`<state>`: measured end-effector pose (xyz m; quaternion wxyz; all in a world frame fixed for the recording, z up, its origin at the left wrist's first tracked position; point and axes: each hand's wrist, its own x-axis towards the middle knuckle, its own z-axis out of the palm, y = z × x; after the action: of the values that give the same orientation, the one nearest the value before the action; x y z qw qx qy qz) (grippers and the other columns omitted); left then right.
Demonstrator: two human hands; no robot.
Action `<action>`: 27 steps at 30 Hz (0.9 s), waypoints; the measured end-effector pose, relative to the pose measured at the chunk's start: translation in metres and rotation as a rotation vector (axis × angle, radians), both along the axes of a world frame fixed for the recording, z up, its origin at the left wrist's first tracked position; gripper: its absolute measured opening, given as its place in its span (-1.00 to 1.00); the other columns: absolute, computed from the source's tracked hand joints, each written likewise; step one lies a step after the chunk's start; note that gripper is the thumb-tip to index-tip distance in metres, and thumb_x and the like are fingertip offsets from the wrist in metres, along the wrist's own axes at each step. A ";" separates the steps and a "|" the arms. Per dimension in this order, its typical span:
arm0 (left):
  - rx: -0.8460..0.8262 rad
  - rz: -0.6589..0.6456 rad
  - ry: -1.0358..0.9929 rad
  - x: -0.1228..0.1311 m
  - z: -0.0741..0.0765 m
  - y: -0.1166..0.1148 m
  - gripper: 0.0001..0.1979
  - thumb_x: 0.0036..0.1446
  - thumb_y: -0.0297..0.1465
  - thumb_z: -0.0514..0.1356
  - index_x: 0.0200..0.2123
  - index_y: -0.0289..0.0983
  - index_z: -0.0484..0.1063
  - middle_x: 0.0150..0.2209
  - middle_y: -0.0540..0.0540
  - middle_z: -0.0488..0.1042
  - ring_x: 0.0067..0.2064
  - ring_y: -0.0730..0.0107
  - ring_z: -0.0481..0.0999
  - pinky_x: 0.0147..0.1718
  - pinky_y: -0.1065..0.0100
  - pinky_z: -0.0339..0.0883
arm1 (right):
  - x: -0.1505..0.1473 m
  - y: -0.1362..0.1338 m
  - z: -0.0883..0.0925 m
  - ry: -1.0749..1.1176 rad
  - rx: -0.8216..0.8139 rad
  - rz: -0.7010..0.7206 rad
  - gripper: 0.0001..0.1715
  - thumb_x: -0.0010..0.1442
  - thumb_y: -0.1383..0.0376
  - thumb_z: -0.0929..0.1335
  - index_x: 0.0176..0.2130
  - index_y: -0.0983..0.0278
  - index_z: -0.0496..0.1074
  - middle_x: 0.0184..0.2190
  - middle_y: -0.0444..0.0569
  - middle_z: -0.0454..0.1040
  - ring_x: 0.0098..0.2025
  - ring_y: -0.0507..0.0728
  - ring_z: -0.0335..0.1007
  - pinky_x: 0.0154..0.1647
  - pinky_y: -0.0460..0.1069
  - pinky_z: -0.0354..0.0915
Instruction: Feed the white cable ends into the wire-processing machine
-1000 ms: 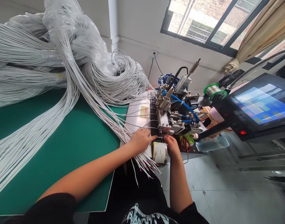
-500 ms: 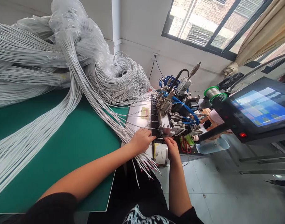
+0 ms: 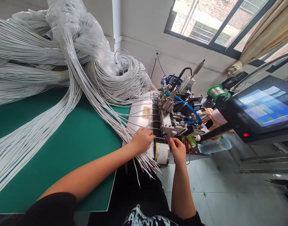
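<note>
My left hand [image 3: 143, 140] pinches a thin white cable [image 3: 160, 138] between thumb and fingers at the front edge of the benchtop machine [image 3: 167, 122]. From there the cable runs right, toward the fingertips of my right hand [image 3: 178, 149]. Those fingers are closed in a pinch at the cable's end, just below the machine's metal head; the tip itself is too small to see clearly. Under my left wrist and forearm lies a bundle of white cables [image 3: 125, 133], with reddish ends hanging over the edge. A roll with a pale label [image 3: 162, 153] sits just below both hands.
A green tabletop [image 3: 94, 175] spreads at left, with large plastic-wrapped cable coils [image 3: 125, 81] behind. Other cables lead into the machine. At right are a screen [image 3: 266, 106], a solder-like wire spool [image 3: 216, 93], red-handled scissors [image 3: 188, 146] and a clear plastic tub [image 3: 214, 146].
My right hand has shifted slightly to the right, its fingertips drawing away from the left hand. The left hand has moved a little left and stays pinched on the cable.
</note>
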<state>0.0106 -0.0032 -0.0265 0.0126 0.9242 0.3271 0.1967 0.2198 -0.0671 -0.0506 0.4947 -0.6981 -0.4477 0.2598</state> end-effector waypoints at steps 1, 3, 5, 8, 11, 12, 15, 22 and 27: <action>-0.002 0.006 0.006 0.000 0.000 0.000 -0.74 0.15 -0.48 0.09 -0.12 -0.24 0.49 -0.18 -0.13 0.47 -0.10 0.21 0.39 -0.11 0.18 0.18 | 0.000 -0.003 0.002 -0.023 0.012 -0.020 -0.52 0.08 -0.06 0.35 -0.39 0.32 0.43 -0.48 -0.07 0.40 -0.42 0.05 0.23 -0.36 -0.07 0.16; 0.000 0.041 0.012 0.000 -0.001 0.000 -0.69 0.14 -0.47 0.09 -0.04 -0.29 0.44 -0.11 -0.17 0.46 -0.05 0.17 0.37 -0.05 0.15 0.16 | 0.000 -0.009 0.008 -0.051 0.049 -0.047 -0.53 0.10 -0.05 0.35 -0.36 0.32 0.44 -0.45 -0.05 0.43 -0.41 0.06 0.27 -0.34 -0.06 0.19; 0.007 0.102 0.005 0.000 -0.002 -0.001 -0.61 0.12 -0.46 0.10 0.05 -0.35 0.37 -0.01 -0.22 0.42 0.02 0.12 0.33 0.02 0.09 0.12 | -0.001 -0.017 0.015 -0.069 0.087 -0.072 -0.55 0.11 -0.04 0.35 -0.35 0.31 0.45 -0.47 -0.05 0.43 -0.43 0.05 0.27 -0.38 -0.07 0.20; 0.014 0.160 -0.012 0.001 -0.002 -0.002 -0.57 0.11 -0.46 0.10 0.08 -0.36 0.34 0.09 -0.27 0.34 0.12 0.06 0.25 0.10 0.04 0.05 | -0.006 -0.031 0.029 -0.103 0.118 -0.055 -0.60 0.14 0.00 0.35 -0.35 0.30 0.45 -0.54 -0.09 0.38 -0.49 0.02 0.24 -0.48 -0.09 0.16; 0.015 0.132 -0.021 0.001 -0.001 -0.002 -0.63 0.11 -0.49 0.09 0.02 -0.30 0.38 0.10 -0.24 0.33 0.14 0.08 0.24 0.11 0.04 0.03 | -0.014 -0.047 0.043 -0.171 0.092 0.169 -0.65 0.20 0.06 0.32 -0.34 0.29 0.47 -0.54 -0.08 0.41 -0.50 0.03 0.27 -0.49 -0.09 0.18; 0.018 0.117 -0.026 0.001 -0.001 -0.001 -0.65 0.11 -0.49 0.09 -0.01 -0.28 0.40 0.09 -0.22 0.34 0.13 0.10 0.25 0.11 0.04 0.04 | -0.016 -0.051 0.047 -0.201 0.058 0.288 -0.66 0.21 0.08 0.31 -0.33 0.29 0.49 -0.53 -0.08 0.43 -0.51 0.02 0.28 -0.49 -0.09 0.20; 0.030 0.080 -0.043 -0.001 -0.002 0.000 -0.67 0.09 -0.51 0.11 -0.06 -0.24 0.43 0.07 -0.17 0.36 0.11 0.13 0.27 0.10 0.05 0.03 | -0.021 -0.063 0.052 -0.294 -0.098 0.604 -0.69 0.23 0.12 0.31 -0.24 0.26 0.54 -0.47 -0.07 0.50 -0.54 0.01 0.31 -0.49 -0.10 0.21; 0.014 0.019 -0.059 -0.003 -0.001 0.002 -0.70 0.18 -0.50 0.04 -0.04 -0.24 0.42 -0.01 -0.14 0.44 -0.01 0.25 0.41 0.03 0.11 0.09 | -0.032 -0.072 0.038 -0.298 -0.263 0.724 -0.67 0.24 0.10 0.29 -0.16 0.23 0.54 -0.48 -0.09 0.50 -0.57 -0.01 0.28 -0.52 -0.12 0.16; 0.012 0.008 -0.034 -0.004 0.005 0.001 -0.70 0.23 -0.48 0.01 -0.03 -0.24 0.42 -0.11 -0.12 0.48 -0.11 0.29 0.46 -0.10 0.20 0.17 | -0.034 -0.073 0.029 -0.343 -0.265 0.755 -0.78 0.19 0.17 0.34 -0.34 0.24 0.50 -0.59 -0.15 0.39 -0.57 -0.02 0.17 -0.57 -0.13 0.02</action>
<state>0.0066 -0.0024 -0.0211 0.0120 0.9194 0.3295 0.2143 0.1856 -0.1405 -0.0217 0.1897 -0.5759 -0.7100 0.3581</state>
